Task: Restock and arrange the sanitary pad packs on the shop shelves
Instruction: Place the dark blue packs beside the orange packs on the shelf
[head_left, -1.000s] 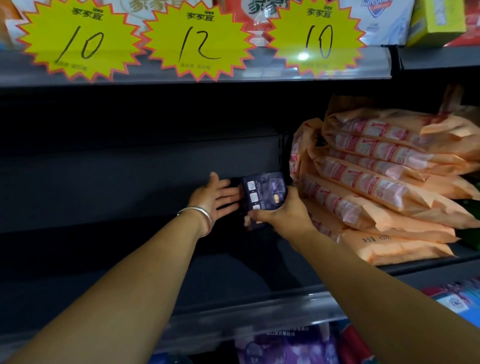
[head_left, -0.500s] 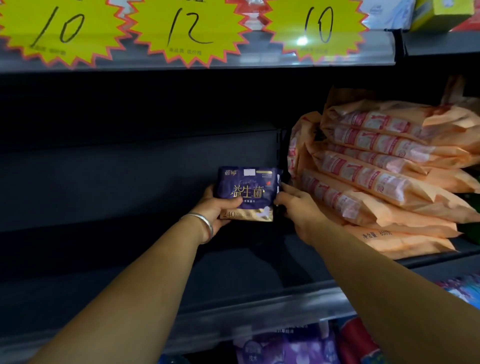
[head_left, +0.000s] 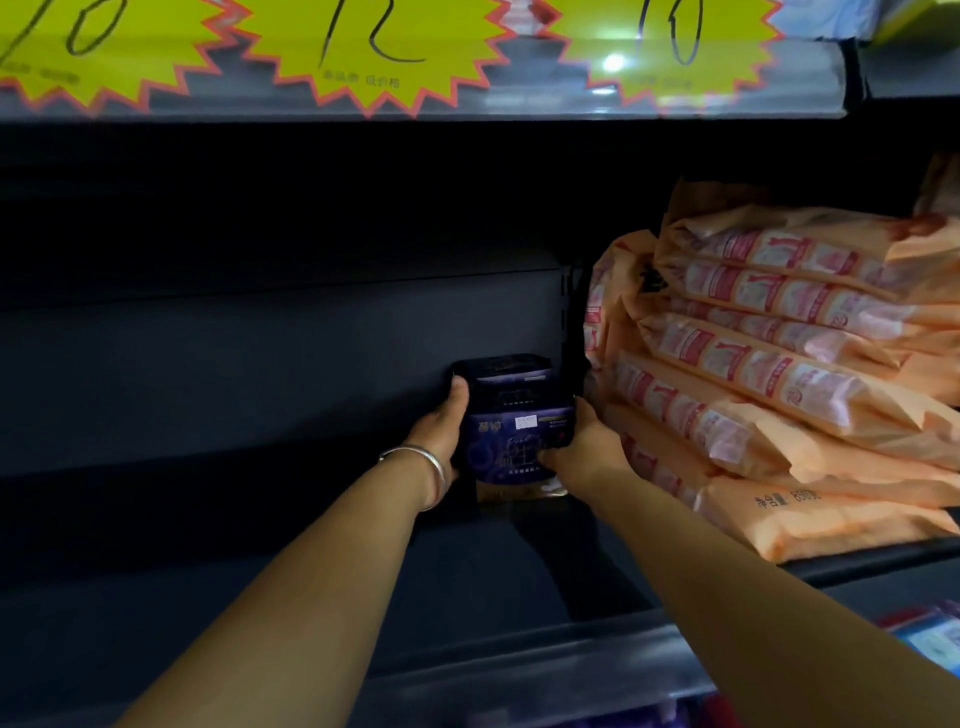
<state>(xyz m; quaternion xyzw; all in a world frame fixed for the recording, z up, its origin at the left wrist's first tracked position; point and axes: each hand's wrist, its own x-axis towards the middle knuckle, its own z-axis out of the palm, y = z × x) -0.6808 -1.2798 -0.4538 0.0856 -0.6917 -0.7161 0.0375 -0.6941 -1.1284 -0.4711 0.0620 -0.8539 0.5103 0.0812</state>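
We hold the purple pad pack (head_left: 511, 431) between both hands at the back of the dark shelf (head_left: 260, 597) — left hand (head_left: 441, 431) gripping its left edge, right hand (head_left: 582, 447) curled round its right side — just beside the stacked orange packs (head_left: 779, 374).

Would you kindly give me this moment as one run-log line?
phase: placing | left hand: grips purple pad pack | right hand: grips it too | site: dark shelf, beside orange packs

A shop: starburst price tags (head_left: 371, 47) on the shelf edge (head_left: 519, 111), stacked orange packs (head_left: 779, 364).
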